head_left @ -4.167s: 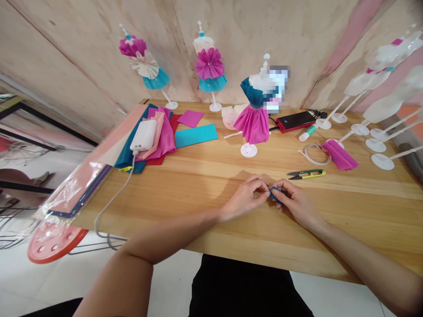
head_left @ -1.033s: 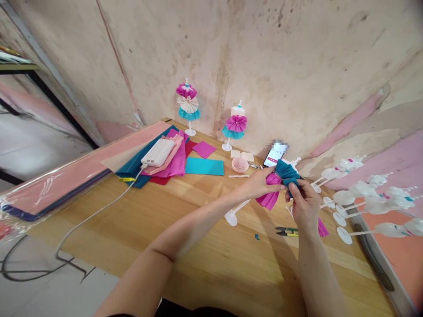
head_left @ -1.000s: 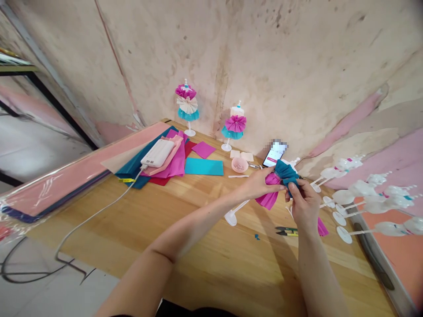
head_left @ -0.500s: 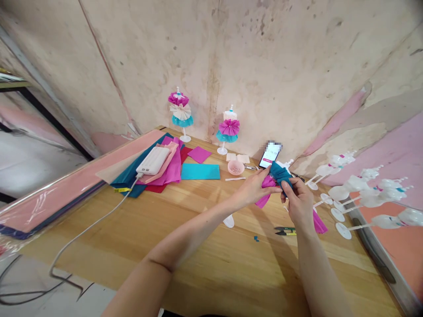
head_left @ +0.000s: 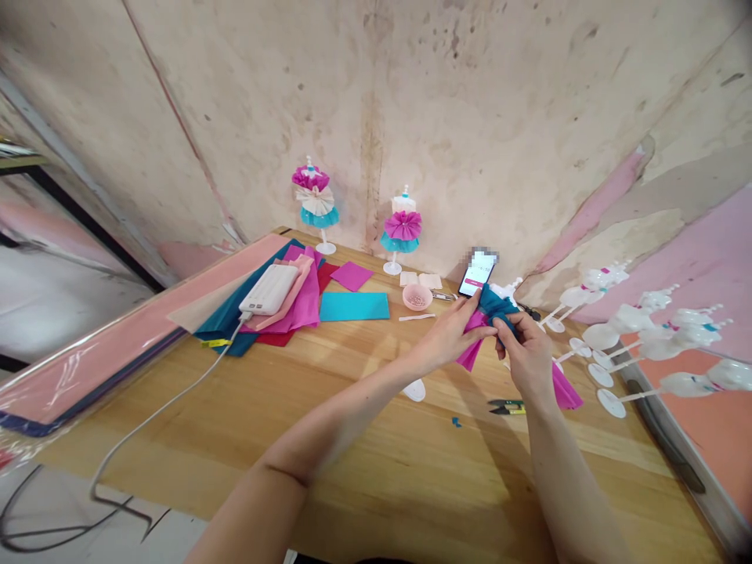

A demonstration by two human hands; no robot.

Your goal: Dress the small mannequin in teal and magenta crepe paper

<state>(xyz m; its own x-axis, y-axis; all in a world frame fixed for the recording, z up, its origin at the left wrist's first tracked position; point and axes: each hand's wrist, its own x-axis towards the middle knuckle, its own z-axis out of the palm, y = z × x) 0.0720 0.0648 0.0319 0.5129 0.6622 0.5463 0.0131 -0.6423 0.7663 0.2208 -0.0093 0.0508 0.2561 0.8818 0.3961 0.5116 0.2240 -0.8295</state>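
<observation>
A small white mannequin (head_left: 510,292) is held tilted between my hands, its neck to the upper right and its round base (head_left: 414,389) showing past my left forearm. Teal crepe paper (head_left: 497,301) wraps its chest, and magenta paper (head_left: 470,352) hangs below. My left hand (head_left: 450,333) is closed round the body from the left. The fingers of my right hand (head_left: 526,345) pinch the teal paper on the right side. Thread snips (head_left: 506,407) lie on the table below my right hand, with teal scraps (head_left: 457,422) beside them.
Two dressed mannequins (head_left: 317,204) (head_left: 403,227) stand by the wall. Several bare mannequins (head_left: 623,325) lie at the right. A phone (head_left: 477,272), a pink bowl of beads (head_left: 417,297), a turquoise paper strip (head_left: 354,306) and a power bank (head_left: 269,291) on stacked paper lie on the table.
My right fingers have shifted slightly over the teal paper, pressing it closer to the mannequin. The left hand keeps its hold. The whole view has shifted slightly.
</observation>
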